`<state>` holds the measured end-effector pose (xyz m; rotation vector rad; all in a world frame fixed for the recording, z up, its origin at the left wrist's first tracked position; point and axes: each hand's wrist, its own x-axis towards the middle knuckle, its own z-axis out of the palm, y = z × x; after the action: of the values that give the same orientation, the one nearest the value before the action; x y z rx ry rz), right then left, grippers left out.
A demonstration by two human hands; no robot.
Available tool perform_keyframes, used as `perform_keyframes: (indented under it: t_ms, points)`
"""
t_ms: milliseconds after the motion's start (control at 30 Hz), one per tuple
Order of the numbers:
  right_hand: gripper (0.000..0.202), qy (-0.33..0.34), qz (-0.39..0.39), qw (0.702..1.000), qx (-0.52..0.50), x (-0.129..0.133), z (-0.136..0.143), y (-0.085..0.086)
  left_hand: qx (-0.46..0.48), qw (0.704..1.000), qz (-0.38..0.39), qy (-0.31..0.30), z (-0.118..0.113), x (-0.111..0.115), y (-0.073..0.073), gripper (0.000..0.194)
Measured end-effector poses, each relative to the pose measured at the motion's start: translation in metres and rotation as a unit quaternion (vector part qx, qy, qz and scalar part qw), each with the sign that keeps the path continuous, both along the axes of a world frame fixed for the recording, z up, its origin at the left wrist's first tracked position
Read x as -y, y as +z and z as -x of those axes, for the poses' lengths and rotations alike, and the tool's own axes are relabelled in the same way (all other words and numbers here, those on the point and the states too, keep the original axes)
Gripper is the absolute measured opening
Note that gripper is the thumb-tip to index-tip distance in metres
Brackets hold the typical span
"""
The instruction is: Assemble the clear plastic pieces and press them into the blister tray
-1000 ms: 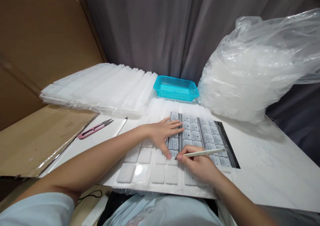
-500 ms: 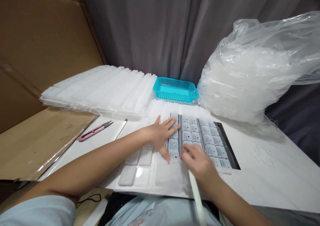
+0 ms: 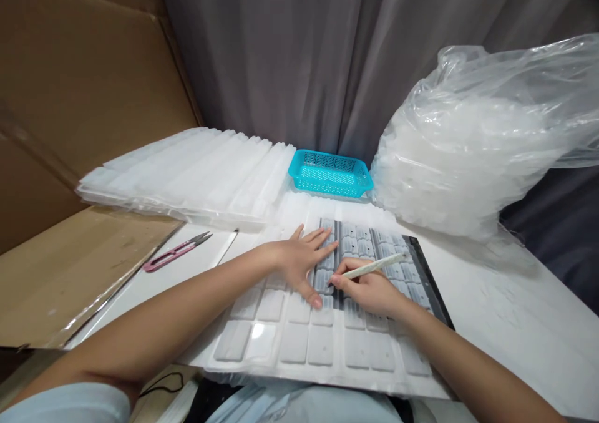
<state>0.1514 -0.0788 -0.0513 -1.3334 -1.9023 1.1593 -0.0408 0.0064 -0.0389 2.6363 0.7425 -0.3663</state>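
Observation:
A translucent plastic tray sheet (image 3: 319, 346) with rows of rectangular pockets lies at the table's front edge, a black sheet (image 3: 428, 282) showing beneath its right part. My left hand (image 3: 302, 261) rests flat on it with fingers spread. Pinched in my right hand (image 3: 362, 286) is a pale pen-like stick (image 3: 377, 265), its tip down at the pockets just right of my left thumb and its back end pointing up to the right.
A turquoise basket (image 3: 330, 189) stands at the back. Stacked translucent trays (image 3: 187, 173) lie left of it, bagged trays (image 3: 458, 161) right. Pink-handled snips (image 3: 175, 252) and a thin dark-tipped stick (image 3: 227, 248) lie left. Cardboard (image 3: 112, 254) covers the far left.
The stick has swung from hanging toward me to slanting up and right in my right hand. The tray and black sheet appear slightly lower, and more of the front pockets show.

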Motion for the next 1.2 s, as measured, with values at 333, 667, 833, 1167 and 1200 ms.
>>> perform_keyframes:
  t_ms: [333,667,833,1167,1200]
  points:
    - [0.019,-0.013,0.018,1.0,-0.018,-0.001,-0.003,-0.007,-0.023,1.0,-0.002,0.003,-0.003,0.002,0.004,0.13]
    - [0.02,-0.018,0.036,0.998,-0.045,-0.002,-0.003,-0.01,-0.031,1.0,-0.003,0.006,-0.004,0.004,0.007,0.128]
    - [0.018,-0.019,0.032,0.999,-0.04,-0.003,-0.003,-0.01,-0.036,0.999,-0.007,0.01,-0.003,0.005,0.006,0.127]
    - [0.02,0.118,-0.339,0.919,0.165,0.007,0.003,-0.022,-0.041,0.999,-0.023,0.003,-0.004,0.006,0.005,0.132]
    - [0.021,0.108,-0.381,0.899,0.188,0.007,0.001,-0.021,-0.043,0.999,-0.023,0.003,-0.005,0.006,0.006,0.133]
